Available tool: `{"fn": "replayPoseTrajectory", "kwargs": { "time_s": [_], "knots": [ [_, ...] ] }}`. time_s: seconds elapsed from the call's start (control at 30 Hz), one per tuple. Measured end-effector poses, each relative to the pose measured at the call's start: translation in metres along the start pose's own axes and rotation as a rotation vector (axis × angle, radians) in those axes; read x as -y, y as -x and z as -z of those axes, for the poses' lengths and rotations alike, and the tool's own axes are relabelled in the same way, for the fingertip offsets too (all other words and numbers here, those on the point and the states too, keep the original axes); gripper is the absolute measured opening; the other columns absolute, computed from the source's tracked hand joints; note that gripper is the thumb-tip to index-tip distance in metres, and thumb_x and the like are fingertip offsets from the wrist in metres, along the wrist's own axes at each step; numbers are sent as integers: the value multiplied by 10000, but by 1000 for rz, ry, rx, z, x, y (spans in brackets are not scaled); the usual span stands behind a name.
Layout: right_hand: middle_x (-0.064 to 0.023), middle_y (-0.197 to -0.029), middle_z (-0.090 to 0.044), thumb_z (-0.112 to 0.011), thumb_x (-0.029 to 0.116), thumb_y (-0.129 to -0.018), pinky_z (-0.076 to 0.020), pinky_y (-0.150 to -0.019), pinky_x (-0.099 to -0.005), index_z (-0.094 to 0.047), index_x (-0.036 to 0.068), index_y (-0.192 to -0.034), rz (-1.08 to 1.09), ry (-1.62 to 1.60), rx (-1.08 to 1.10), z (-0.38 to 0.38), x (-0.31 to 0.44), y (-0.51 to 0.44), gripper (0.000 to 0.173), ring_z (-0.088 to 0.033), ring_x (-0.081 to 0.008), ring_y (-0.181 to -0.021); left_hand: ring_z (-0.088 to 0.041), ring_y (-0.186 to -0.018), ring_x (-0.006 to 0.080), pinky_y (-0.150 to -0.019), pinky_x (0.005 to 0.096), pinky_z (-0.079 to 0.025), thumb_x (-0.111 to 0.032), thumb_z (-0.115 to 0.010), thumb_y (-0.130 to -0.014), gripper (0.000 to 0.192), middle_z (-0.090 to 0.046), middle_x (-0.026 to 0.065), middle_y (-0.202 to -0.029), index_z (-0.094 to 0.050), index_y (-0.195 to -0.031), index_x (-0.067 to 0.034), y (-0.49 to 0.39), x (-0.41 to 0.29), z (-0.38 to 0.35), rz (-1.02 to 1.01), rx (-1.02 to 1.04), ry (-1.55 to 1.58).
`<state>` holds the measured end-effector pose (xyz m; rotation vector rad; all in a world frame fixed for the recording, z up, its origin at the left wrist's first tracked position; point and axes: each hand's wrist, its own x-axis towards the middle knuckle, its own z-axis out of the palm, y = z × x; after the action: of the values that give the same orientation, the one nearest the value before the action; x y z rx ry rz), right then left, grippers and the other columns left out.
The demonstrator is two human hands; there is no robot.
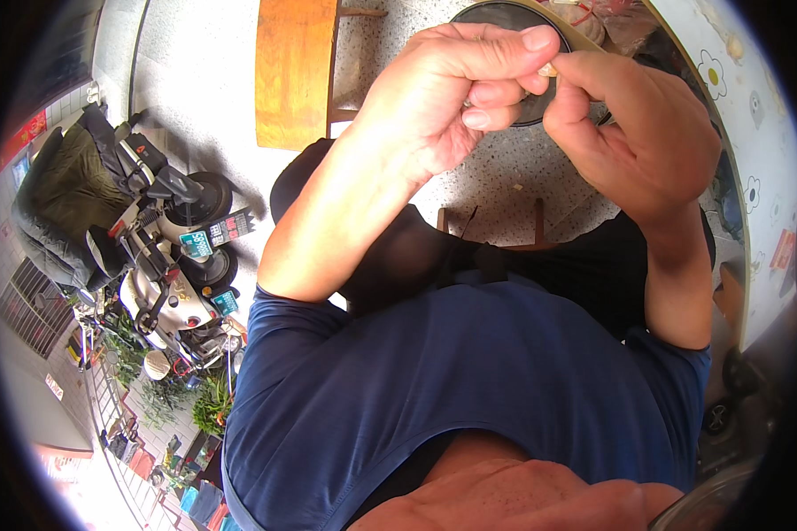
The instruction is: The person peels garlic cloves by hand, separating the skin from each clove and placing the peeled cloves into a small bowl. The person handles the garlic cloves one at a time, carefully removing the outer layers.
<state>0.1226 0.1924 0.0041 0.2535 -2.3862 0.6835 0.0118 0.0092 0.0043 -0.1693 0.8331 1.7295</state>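
My left hand [465,86] and my right hand [637,126] meet at the top of the view. Pinched between their fingertips is a small pale-yellow piece [548,70], mostly covered, so its kind is unclear. The left thumb lies over the curled left fingers, where tiny pale bits show. The right thumb and forefinger grip the piece from the other side. Behind and below the hands stands a round dark basin [498,13] with a black rim, partly hidden by my left hand.
An orange-brown wooden bench [295,73] stands at upper left. A white flower-patterned panel [770,219] curves along the right. Clear plastic bags [627,26] lie beyond the basin. Parked motor scooters [166,299] and potted plants [212,401] are at left. A pale scrap [518,187] lies on the speckled floor.
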Motion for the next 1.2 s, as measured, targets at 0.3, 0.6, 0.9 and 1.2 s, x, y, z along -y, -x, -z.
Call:
{"fn": "replayPoseTrajectory", "kwargs": {
  "time_s": [0.3,0.6,0.9,1.2],
  "knots": [
    [-30,-731,-684,-722,-24,-837,-506,-586,-258,-726,56,-934,-328,-435,-59,-5,-1,-4,125,-627,-141,-601,-478,-527,57,-473,199,-321,-72,-847,-918,147,-756,130,-845,-779,-945,56,1,-2,3,8,118,-20],
    [-62,-721,-685,-620,-4,-941,-501,-578,-228,-679,-6,-919,-642,-712,-71,2,7,-19,64,-623,-113,-588,-560,-640,56,-502,198,-379,-48,-742,-1002,186,-774,201,-1028,-757,-1154,58,10,3,4,-261,227,-305],
    [-73,-739,-701,-612,-28,-965,-515,-598,-221,-683,-28,-951,-356,-549,43,-2,3,-18,72,-653,-104,-613,-511,-614,31,-524,189,-369,-86,-757,-1003,239,-792,142,-1019,-769,-1200,48,7,-2,2,-346,-14,-476],
    [-71,-757,-716,-673,-76,-912,-538,-640,-230,-715,-10,-989,-132,-311,129,5,-7,-9,110,-676,-111,-646,-727,-793,89,-674,216,-556,-62,-842,-920,271,-811,85,-980,-786,-1170,24,9,-8,-6,-354,-142,-821]
  ]
}}
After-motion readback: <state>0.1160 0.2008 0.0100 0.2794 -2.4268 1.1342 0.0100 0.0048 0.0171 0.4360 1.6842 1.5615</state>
